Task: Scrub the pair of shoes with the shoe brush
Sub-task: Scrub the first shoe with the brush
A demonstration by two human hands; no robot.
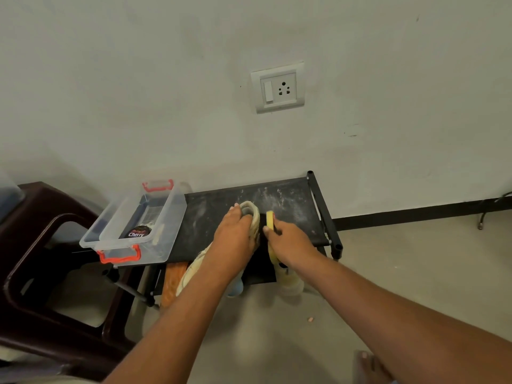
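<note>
Left hand (235, 234) grips 1 cream shoe (253, 212), fingers curled over its end, near the front edge of the black rack surface (293, 206). Right hand (288, 239) clasps the yellow brush (269, 218) just beside the shoe.

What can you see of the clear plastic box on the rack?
The clear plastic box is a see-through rectangular tub with no lid on it. It has a red clip handle at the near end and another at the far end. It sits flat, slightly askew, on the left end of the black rack top, beside a dark brown chair. Inside lie a round black tin lettered Cherry and a dark item I cannot identify.
</note>
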